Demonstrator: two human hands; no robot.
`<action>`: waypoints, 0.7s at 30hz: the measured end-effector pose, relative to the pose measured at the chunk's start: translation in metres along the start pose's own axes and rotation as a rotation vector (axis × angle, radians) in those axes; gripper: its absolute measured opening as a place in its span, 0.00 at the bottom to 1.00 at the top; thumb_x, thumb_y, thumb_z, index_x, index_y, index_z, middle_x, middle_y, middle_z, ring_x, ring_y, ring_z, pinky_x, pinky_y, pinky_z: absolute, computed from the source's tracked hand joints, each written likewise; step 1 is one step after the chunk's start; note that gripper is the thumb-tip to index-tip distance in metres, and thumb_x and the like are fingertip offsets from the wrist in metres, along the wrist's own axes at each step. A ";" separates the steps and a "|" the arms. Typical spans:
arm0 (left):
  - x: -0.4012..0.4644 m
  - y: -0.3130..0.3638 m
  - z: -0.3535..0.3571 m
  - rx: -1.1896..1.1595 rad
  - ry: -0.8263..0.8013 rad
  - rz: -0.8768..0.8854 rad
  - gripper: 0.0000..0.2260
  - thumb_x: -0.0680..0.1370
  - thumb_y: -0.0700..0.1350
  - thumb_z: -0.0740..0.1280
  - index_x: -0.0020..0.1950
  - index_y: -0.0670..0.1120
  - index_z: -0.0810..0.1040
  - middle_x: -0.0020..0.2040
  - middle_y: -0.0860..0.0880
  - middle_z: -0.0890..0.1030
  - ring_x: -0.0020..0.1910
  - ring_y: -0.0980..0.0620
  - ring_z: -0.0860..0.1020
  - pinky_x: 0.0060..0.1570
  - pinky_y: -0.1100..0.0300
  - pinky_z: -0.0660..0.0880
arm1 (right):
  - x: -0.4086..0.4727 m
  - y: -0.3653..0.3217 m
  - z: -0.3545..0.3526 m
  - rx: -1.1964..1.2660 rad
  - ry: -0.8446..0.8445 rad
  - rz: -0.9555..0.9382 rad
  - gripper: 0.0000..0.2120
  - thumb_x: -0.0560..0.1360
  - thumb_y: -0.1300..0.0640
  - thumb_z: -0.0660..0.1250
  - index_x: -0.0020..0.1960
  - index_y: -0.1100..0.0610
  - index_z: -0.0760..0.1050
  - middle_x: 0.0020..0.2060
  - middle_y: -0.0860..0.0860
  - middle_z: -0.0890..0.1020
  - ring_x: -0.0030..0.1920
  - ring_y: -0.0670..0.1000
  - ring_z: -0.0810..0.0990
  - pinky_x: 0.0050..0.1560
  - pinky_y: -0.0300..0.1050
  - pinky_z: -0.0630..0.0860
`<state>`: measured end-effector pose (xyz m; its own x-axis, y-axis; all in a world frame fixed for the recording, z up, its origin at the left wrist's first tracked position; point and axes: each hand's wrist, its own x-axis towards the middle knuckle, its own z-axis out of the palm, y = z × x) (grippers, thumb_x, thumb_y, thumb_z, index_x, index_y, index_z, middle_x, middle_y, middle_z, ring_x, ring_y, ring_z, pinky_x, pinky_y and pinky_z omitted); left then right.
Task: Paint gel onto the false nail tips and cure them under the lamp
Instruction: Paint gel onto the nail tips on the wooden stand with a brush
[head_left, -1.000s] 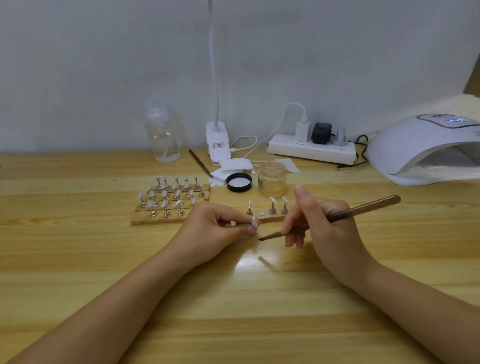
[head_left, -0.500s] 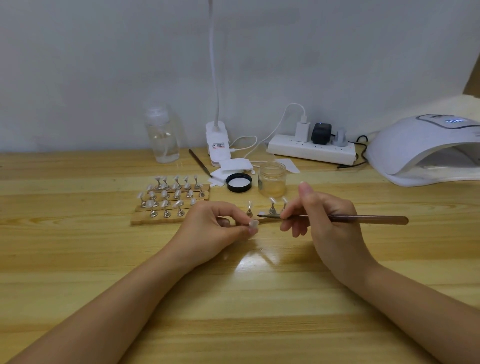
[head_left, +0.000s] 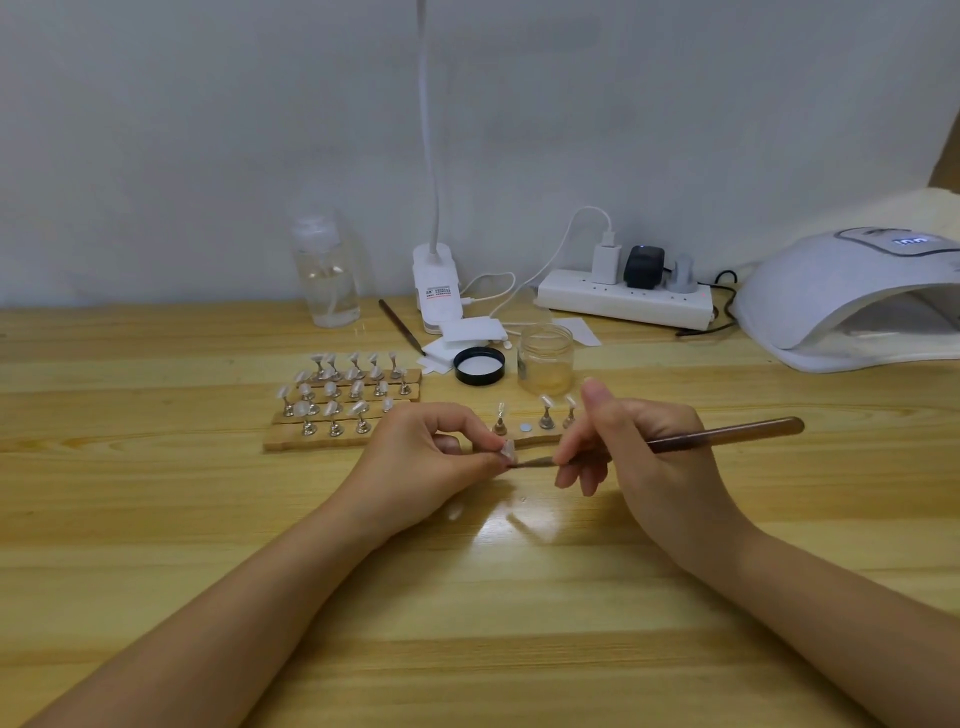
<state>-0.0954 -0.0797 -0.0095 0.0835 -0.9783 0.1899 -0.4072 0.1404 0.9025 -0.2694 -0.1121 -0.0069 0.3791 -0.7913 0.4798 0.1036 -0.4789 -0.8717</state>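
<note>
Pinching nail tip (head_left: 508, 450) in left hand (head_left: 426, 462) fingers; right hand (head_left: 644, 457) fingers grip brush (head_left: 722, 435), bristles touching tip.

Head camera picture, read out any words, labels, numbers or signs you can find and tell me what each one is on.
Nail lamp, lit display on top: glowing characters, too blurred to read.
Clip lamp base, white sticker with red and dark print: too small to read.
Power strip: no legible marking.
Clear bottle, glass jar, black lid, brush: no text visible.
So nothing in this picture can be quoted as it reads.
</note>
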 end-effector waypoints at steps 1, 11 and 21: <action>0.000 0.000 0.000 -0.007 0.006 -0.008 0.04 0.65 0.44 0.75 0.34 0.52 0.82 0.38 0.38 0.82 0.36 0.34 0.79 0.37 0.60 0.73 | 0.000 0.001 0.000 0.001 0.034 -0.008 0.20 0.76 0.50 0.58 0.31 0.57 0.78 0.26 0.55 0.80 0.25 0.45 0.75 0.28 0.33 0.72; -0.001 0.001 0.000 -0.010 0.004 -0.037 0.04 0.62 0.50 0.75 0.34 0.54 0.82 0.41 0.31 0.79 0.34 0.49 0.71 0.39 0.57 0.66 | 0.003 0.001 -0.001 -0.022 0.054 -0.015 0.20 0.76 0.48 0.59 0.33 0.57 0.79 0.28 0.55 0.81 0.26 0.43 0.76 0.30 0.32 0.72; -0.003 0.003 -0.001 -0.036 -0.028 0.039 0.05 0.67 0.43 0.75 0.33 0.53 0.82 0.26 0.60 0.78 0.21 0.60 0.62 0.25 0.76 0.61 | 0.001 -0.003 -0.002 -0.011 0.186 -0.014 0.22 0.74 0.38 0.52 0.41 0.53 0.76 0.32 0.50 0.84 0.29 0.47 0.80 0.30 0.32 0.72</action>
<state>-0.0955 -0.0757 -0.0072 0.0430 -0.9757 0.2147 -0.3769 0.1832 0.9079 -0.2708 -0.1126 -0.0038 0.2008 -0.8406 0.5031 0.0972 -0.4939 -0.8641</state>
